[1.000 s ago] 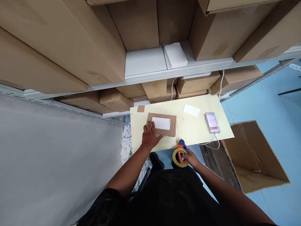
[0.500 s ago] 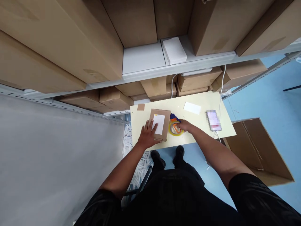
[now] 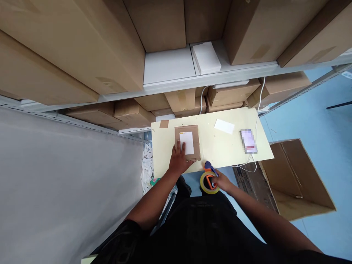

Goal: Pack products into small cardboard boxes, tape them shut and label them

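Observation:
My left hand (image 3: 179,160) lies flat with spread fingers on the lower left part of a small cardboard box (image 3: 195,141), its fingertips over a white label (image 3: 188,141). The box rests on a cream table (image 3: 211,143). My right hand (image 3: 222,181) is wrapped round a tape dispenser (image 3: 208,166) with a blue and orange body and a large roll of yellowish clear tape (image 3: 202,182). It hangs just off the table's front edge, below and right of the box. Whether a strip of tape runs from it to the box is hard to make out.
A phone (image 3: 248,141) with a white cable and a white paper slip (image 3: 224,126) lie on the table, and a small cardboard piece (image 3: 164,124) at its left. Shelves with cardboard boxes (image 3: 162,29) rise behind. A large open carton (image 3: 299,179) stands right.
My right hand has drawn the tape dispenser toward my body, from beside the box to past the table's front edge. My left hand has shifted slightly right and down on the box.

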### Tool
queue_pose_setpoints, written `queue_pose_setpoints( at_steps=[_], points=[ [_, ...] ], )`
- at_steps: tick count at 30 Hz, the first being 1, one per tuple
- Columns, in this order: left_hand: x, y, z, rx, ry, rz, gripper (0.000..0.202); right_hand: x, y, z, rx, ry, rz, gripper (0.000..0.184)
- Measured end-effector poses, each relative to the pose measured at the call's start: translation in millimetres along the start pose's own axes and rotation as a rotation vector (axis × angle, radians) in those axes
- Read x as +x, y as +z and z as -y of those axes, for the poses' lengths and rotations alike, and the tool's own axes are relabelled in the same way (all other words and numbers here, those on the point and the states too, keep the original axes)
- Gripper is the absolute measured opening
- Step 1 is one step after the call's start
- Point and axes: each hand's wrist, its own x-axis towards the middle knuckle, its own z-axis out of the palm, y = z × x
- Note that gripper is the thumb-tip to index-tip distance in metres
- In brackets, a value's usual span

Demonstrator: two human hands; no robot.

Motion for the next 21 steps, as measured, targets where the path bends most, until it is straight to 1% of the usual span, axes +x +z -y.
queue_pose_setpoints(
  at_steps=[1,2,3,4,5,7,9,10,12,14,16,17,19,21],
  points=[
    [-4.6,0.9,-4.8,-0.01,-0.011,0.019,0.117,-0.2,14.4,-0.6,0.02,0.011,0.004,0.061],
    [-10.1,0.6,-8.6,-0.018,-0.018,0.041,0.118,3.2,25.4,3.3,0.018,0.02,-0.018,0.059],
    [-15.7,-1.3,-10.6,-0.021,-0.021,0.064,0.118,9.6,31.8,10.9,0.014,0.015,-0.04,0.057],
    [-20.9,-4.8,-10.5,-0.015,-0.012,0.088,0.118,18.6,32.9,21.3,0.001,0.01,-0.061,0.057],
    [-24.6,-9.9,-7.9,0.004,0.008,0.11,0.116,29.3,28.9,33.5,-0.023,0.002,-0.081,0.056],
    [-25.5,-23.2,3.5,0.08,0.087,0.141,0.108,53.7,9.4,59.8,-0.073,-0.017,-0.088,0.052],
    [-17.2,-36.1,18.9,0.175,0.18,0.143,0.102,77.9,-15.5,85.2,-0.149,-0.03,-0.079,0.051],
    [-10.7,-40.6,25.9,0.211,0.208,0.135,0.102,88.4,-26.4,96.7,-0.193,-0.031,-0.081,0.054],
    [2.9,-43.6,34.8,0.248,0.213,0.118,0.106,103.7,-41.1,116.0,-0.268,-0.027,-0.077,0.059],
    [12.6,-39.9,35.2,0.248,0.163,0.092,0.109,108.8,-46.8,127.9,-0.323,-0.032,-0.074,0.062],
    [16.4,-33.3,29.8,0.229,0.103,0.065,0.109,102.7,-49.2,129.2,-0.358,-0.045,-0.072,0.061],
    [16.7,-30.2,26.4,0.218,0.079,0.056,0.109,95.7,-51.1,125.1,-0.371,-0.05,-0.07,0.061],
    [15.7,-25.8,20.6,0.196,0.05,0.049,0.109,75.5,-58.5,107.1,-0.39,-0.047,-0.061,0.062],
    [14.6,-23.9,17.8,0.184,0.037,0.047,0.11,50.5,-69.7,80.0,-0.411,-0.021,-0.043,0.064]
  ],
)
